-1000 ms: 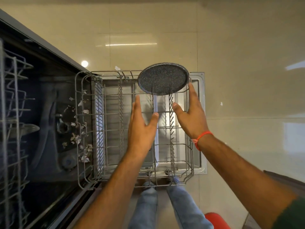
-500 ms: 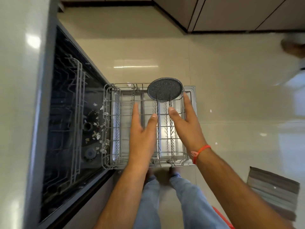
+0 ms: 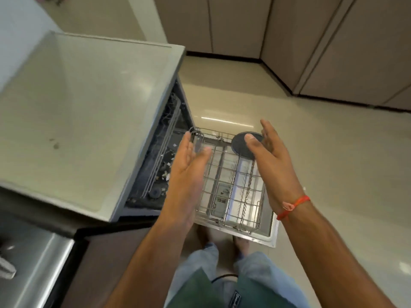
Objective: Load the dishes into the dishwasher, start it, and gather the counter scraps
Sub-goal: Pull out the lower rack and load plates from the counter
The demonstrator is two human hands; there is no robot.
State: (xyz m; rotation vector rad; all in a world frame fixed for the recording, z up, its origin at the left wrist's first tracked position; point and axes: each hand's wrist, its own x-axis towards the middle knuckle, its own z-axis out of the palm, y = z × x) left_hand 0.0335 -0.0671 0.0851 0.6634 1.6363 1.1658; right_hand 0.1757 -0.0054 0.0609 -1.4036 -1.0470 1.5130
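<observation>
Wire rack (image 3: pixel 224 174) holds one dark plate (image 3: pixel 241 144); left hand (image 3: pixel 189 165) and right hand (image 3: pixel 275 165) spread, empty.

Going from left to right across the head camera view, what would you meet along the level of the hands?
Countertop → open dishwasher interior → left hand → pulled-out lower rack → dark round plate → right hand → tiled floor.

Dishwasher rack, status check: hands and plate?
Left hand open, right hand open, both empty. Dark speckled plate upright in lower rack. Nothing blocking.
</observation>
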